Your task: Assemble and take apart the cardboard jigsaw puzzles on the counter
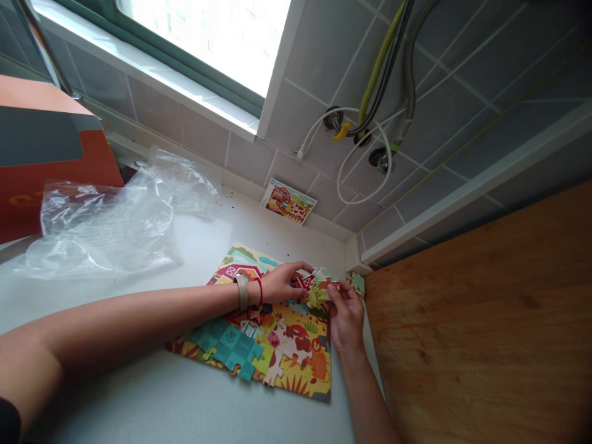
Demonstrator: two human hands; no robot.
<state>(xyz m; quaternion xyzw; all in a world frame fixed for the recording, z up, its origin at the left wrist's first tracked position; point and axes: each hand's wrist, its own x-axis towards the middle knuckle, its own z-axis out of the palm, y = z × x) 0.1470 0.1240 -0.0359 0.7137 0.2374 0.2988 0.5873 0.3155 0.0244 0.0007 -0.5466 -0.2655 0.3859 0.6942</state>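
Two hands working together at the far edge of the puzzle! The right hand point(346, 317) pinches a jigsaw piece point(322, 287) between thumb and fingers, while the left hand point(282, 285) reaches across from the left, fingers curled over the neighbouring pieces, gripping or just resting, I can't tell. That piece sits right at the right hand's fingertips, over the far right of the farm-animal jigsaw puzzle point(287, 354), which lies wider left to right on the white worktop point(139, 388). Further out, a small farm picture card point(289, 202) leans at the far wall, a crumpled plastic bag point(106, 228) sprawls left, and a wooden board point(476, 320) fills the right.
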